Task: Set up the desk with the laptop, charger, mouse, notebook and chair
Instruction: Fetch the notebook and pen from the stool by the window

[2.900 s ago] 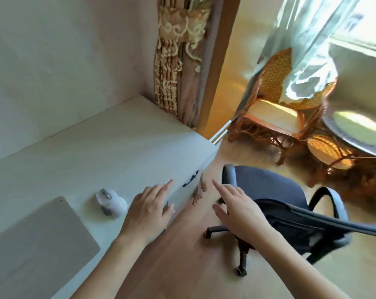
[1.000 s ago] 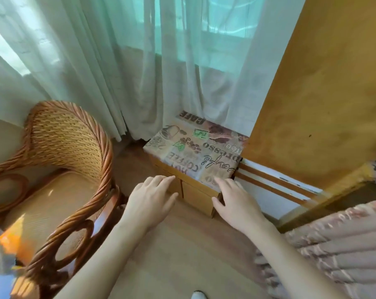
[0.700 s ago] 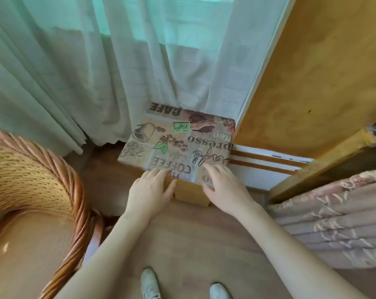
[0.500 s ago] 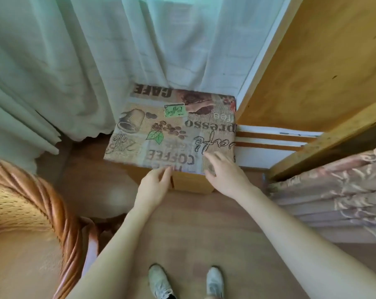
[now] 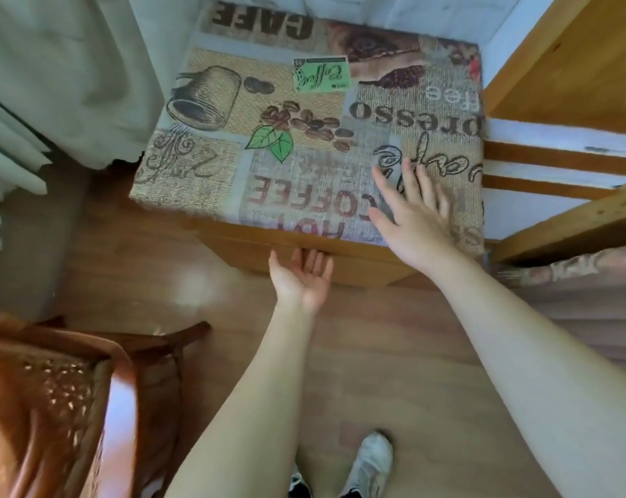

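None of the desk items shows in this view. In front of me stands a low wooden box (image 5: pixel 304 249) with a padded lid (image 5: pixel 304 138) printed with coffee words and pictures. My right hand (image 5: pixel 412 213) lies flat on the lid's near right part, fingers spread. My left hand (image 5: pixel 300 278) is palm up at the box's front edge, its fingertips at or under the lid's rim. Neither hand holds anything.
A wicker chair (image 5: pixel 52 407) stands at the lower left. Pale curtains (image 5: pixel 70 77) hang at the upper left, a yellow wooden panel (image 5: pixel 574 59) rises on the right, and patterned fabric (image 5: pixel 584 300) lies beside the box. My shoes (image 5: pixel 369 465) are on the wooden floor (image 5: pixel 214 289).
I have turned away from the desk and office chair and come close to the box. My right hand slid onto the lid; my left hand turned palm up at its front edge.
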